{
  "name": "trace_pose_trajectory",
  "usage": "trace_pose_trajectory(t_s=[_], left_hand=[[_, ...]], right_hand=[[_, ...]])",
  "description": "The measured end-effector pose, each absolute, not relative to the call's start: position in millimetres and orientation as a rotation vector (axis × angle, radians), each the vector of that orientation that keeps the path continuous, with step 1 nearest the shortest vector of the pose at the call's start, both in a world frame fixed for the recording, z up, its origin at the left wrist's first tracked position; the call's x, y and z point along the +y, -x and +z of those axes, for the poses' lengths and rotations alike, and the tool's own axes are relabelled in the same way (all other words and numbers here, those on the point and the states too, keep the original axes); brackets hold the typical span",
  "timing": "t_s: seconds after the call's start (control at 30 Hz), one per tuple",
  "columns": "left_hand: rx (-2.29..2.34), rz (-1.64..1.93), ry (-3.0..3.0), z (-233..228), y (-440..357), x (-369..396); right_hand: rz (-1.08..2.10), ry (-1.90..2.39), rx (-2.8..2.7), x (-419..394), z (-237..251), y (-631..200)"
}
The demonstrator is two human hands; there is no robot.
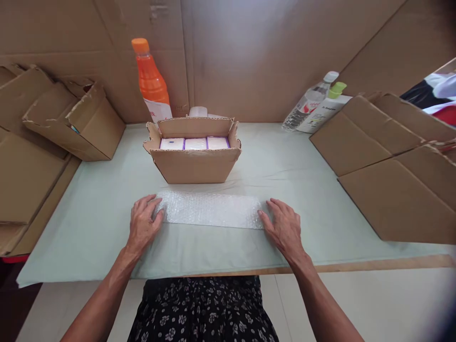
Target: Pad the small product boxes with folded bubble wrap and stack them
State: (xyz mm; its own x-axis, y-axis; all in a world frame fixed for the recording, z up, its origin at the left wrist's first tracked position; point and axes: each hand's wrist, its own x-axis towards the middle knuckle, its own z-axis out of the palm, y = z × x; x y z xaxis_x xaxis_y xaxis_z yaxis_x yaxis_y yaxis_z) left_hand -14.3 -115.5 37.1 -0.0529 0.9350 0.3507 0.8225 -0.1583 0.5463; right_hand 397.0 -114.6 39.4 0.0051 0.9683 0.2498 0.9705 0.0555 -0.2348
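A strip of clear bubble wrap (212, 210) lies flat on the pale green cloth, running left to right in front of me. At its left end rests my left hand (143, 221), fingers apart and fingertips at the edge. My right hand (283, 225) is at the other end, thumb and fingers spread, the thumb at the wrap's corner. Neither hand grips the wrap. Just beyond it stands an open cardboard box (196, 166), which holds white packs with purple edges (195, 144) side by side.
Cardboard boxes (81, 126) stand at the left, and more boxes (399, 190) at the right. An orange bottle (151, 78) stands behind the middle box. A clear bottle (308, 104) and a white bottle with a green cap (326, 111) lean at the back right, before a cardboard wall (267, 57).
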Motion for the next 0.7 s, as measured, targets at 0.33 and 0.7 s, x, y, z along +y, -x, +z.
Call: trace_pose_trajectory(t_s=[0.33, 0.7], left_hand=[[1.922, 0.994, -1.787, 60.1, -10.7, -148.1], [1.363, 0.881, -1.135, 83.5, -79.0, -121.7]], right_hand=[[0.391, 1.871, -1.539, -118.8, 61.6, -401.3], [0.974, 1.350, -1.959, -130.5, 96.9, -267.2]])
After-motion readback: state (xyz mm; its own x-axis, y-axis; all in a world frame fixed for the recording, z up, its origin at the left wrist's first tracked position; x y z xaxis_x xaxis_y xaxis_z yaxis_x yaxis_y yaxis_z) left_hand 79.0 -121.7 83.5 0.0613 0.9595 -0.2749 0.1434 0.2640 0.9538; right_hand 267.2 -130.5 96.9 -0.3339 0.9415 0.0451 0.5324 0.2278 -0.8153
